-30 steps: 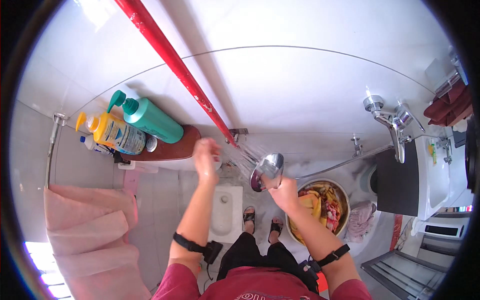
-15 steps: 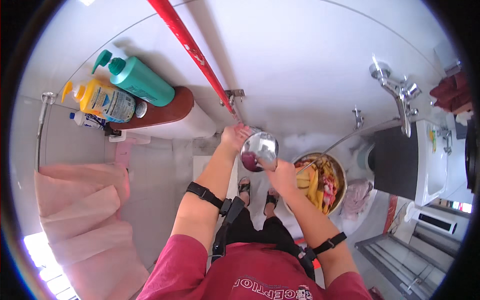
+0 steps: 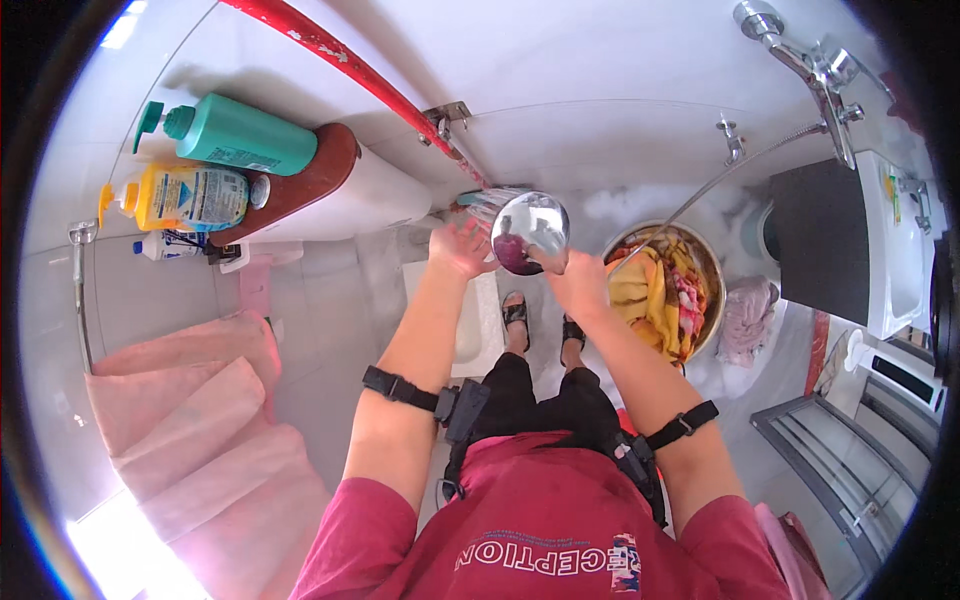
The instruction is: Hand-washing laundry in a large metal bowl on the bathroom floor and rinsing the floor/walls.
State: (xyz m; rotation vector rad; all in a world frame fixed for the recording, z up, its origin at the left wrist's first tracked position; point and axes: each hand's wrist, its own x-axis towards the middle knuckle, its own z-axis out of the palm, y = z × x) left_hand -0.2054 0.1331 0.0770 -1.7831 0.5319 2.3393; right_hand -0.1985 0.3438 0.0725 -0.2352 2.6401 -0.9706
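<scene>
My right hand point(image 3: 578, 283) grips the handle of a chrome shower head point(image 3: 530, 233), whose shiny back faces the camera. Its hose point(image 3: 700, 195) runs up and right to the wall tap point(image 3: 815, 70). Water sprays from the head toward the left. My left hand point(image 3: 458, 248) is open beside the head, palm at the spray, holding nothing. Below and to the right stands a metal basin point(image 3: 712, 268) full of yellow and patterned laundry point(image 3: 655, 290) with foam around it.
A wooden shelf point(image 3: 310, 190) carries a teal pump bottle point(image 3: 235, 135) and a yellow bottle point(image 3: 185, 197). A red pipe point(image 3: 340, 60) crosses the wall. Pink towels point(image 3: 190, 400) hang at left. A pink cloth heap point(image 3: 748, 315) and a white sink point(image 3: 900, 250) are at right.
The view has tilted down and closer. My left hand came off the red pipe area and down beside the shower head, which my right hand has raised and turned.
</scene>
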